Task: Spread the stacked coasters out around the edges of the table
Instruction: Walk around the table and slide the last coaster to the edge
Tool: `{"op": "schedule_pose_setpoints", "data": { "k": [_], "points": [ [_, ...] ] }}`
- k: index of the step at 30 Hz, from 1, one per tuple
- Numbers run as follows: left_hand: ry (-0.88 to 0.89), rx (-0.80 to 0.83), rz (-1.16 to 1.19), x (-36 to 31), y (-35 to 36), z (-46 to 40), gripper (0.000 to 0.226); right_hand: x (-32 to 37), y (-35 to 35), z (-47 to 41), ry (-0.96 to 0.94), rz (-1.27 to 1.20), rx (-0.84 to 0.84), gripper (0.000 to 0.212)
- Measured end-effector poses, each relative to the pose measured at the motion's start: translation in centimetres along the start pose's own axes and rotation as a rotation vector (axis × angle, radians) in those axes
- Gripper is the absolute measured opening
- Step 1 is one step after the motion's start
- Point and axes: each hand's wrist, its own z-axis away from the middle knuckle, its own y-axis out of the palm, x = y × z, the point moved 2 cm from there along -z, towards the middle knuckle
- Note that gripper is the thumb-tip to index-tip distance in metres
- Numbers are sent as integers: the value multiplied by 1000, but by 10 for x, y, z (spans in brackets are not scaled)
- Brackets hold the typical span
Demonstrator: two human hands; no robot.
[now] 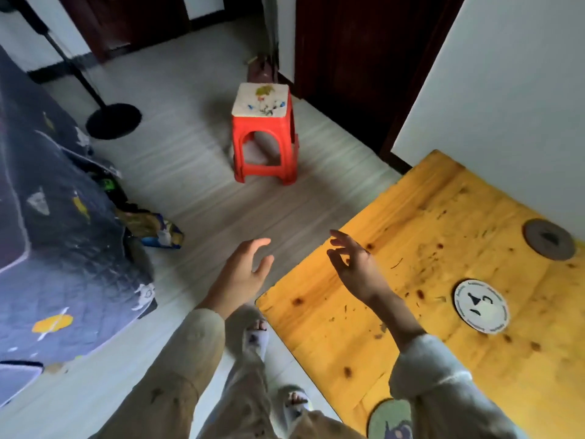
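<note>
The yellow wooden table fills the right side of the view. Three round coasters lie flat on it, apart from one another: a brown one near the right edge, a white one with dark marks in the middle, and a green one at the near edge, partly hidden by my right sleeve. My left hand hovers over the floor just left of the table corner, fingers apart and empty. My right hand is raised over the table's left edge, fingers spread, holding nothing.
A red plastic stool stands on the floor beyond the table. A bed with a dark quilt takes up the left side, with bags beside it. A black stand base sits far left. A white wall borders the table.
</note>
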Motion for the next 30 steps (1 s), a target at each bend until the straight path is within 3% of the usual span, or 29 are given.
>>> {"op": "schedule_pose_setpoints", "data": {
  "k": [10,19,25,30],
  "points": [
    [227,438,-67,-9,48,-154,36,-38,-22,-57,306,-8,-286,42],
    [457,838,-224,-61,176,-189,47,-133,-71,-15,649,73,-482,44],
    [494,967,-503,-48,260,-191,72,-227,-94,8,865,210,-463,51],
    [625,981,-807,-40,302,-200,110,-292,-116,13,880,184,-496,61]
  ]
}}
